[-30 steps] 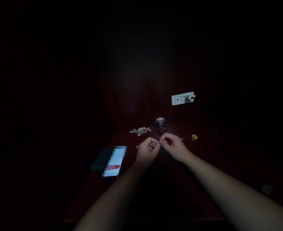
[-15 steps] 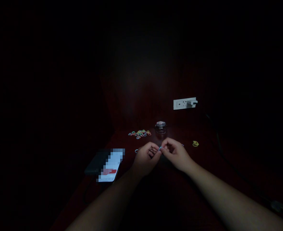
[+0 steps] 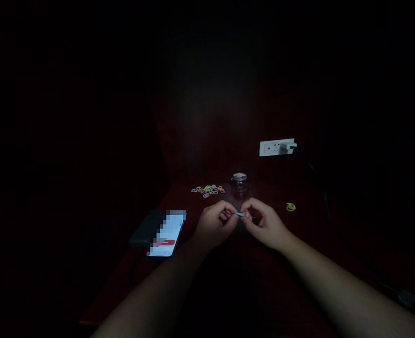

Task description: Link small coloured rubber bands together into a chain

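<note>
Between my fingertips is a small light-blue hair tie [image 3: 239, 214], drawn into a short flat band. My left hand [image 3: 217, 224] pinches its left end, and my right hand [image 3: 263, 223] pinches the other end. Both hands are closed above the dark red table. Beyond them lies a loose pile of small coloured hair ties [image 3: 207, 190]. A clear round jar [image 3: 239, 180] with a lid stands just behind my hands. To the right of my right hand sits a small bunch of yellow hair ties [image 3: 291, 207].
On the left a lit phone [image 3: 167, 233] rests partly over a dark flat object [image 3: 145, 228]. A white wall socket [image 3: 277, 147] with a plug is at the back right. A dark cable [image 3: 329, 218] runs down the right side to another plug [image 3: 407, 298].
The light-blue hair tie has gone from a bent loop to a flatter, straighter band between my fingertips. The whole view has shifted slightly, and both hands still pinch the tie.
</note>
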`<state>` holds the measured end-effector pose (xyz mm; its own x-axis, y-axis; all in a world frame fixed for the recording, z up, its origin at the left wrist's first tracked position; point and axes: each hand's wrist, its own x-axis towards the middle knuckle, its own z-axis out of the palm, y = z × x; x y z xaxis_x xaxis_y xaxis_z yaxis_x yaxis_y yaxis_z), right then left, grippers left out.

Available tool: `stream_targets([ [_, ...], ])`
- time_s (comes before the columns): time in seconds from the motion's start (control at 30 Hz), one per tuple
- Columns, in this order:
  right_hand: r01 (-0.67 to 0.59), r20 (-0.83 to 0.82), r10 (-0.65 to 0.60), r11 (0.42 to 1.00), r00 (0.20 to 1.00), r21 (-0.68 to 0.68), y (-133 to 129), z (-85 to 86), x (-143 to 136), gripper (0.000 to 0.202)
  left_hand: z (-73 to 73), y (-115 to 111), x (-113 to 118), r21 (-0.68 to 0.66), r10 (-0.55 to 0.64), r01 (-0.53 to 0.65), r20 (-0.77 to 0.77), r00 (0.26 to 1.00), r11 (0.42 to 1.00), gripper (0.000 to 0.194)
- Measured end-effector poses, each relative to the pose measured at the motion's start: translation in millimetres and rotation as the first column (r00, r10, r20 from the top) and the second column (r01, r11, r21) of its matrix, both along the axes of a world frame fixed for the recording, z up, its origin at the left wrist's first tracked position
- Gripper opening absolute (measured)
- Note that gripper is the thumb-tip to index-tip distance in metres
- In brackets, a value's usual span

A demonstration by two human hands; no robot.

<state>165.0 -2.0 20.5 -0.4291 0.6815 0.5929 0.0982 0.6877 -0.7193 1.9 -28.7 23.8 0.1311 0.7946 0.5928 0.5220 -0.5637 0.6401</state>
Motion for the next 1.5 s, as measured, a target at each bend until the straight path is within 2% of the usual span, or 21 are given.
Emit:
stream_targets([
  [0.17, -0.002, 0.046, -0.003, 0.995, 0.999, 0.098, 0.0, 0.7, 2.9, 0.004, 3.6, -1.0, -0.6, 0.02, 0.003, -0.002, -0.028, 1.0, 1.0, 0.006],
  [0.43, 0.05, 0.052, -0.06, 0.984, 0.997, 0.17, 0.6, 3.0, 4.6, 0.005, 3.4, -1.6, -4.1, 0.031, 0.03, -0.028, -0.06, 0.998, 0.999, 0.007],
  [0.67, 0.078, 0.031, -0.084, 0.984, 0.996, 0.159, 2.1, 1.3, 5.2, 0.006, 4.7, -2.0, -3.5, 0.011, 0.022, -0.022, -0.047, 0.999, 1.0, 0.009],
  [0.97, 0.055, 0.064, -0.067, 0.984, 0.996, 0.168, 1.4, 3.7, 4.1, 0.004, 4.3, -1.3, -4.5, -0.018, -0.069, 0.068, -0.031, 0.997, 0.998, 0.009],
  [1.5, 0.012, 0.087, -0.023, 0.991, 0.996, 0.13, 5.8, -1.3, 4.9, 0.004, -2.4, 6.0, -5.8, -0.041, -0.025, 0.023, -0.051, 0.998, 0.999, 0.012],
])
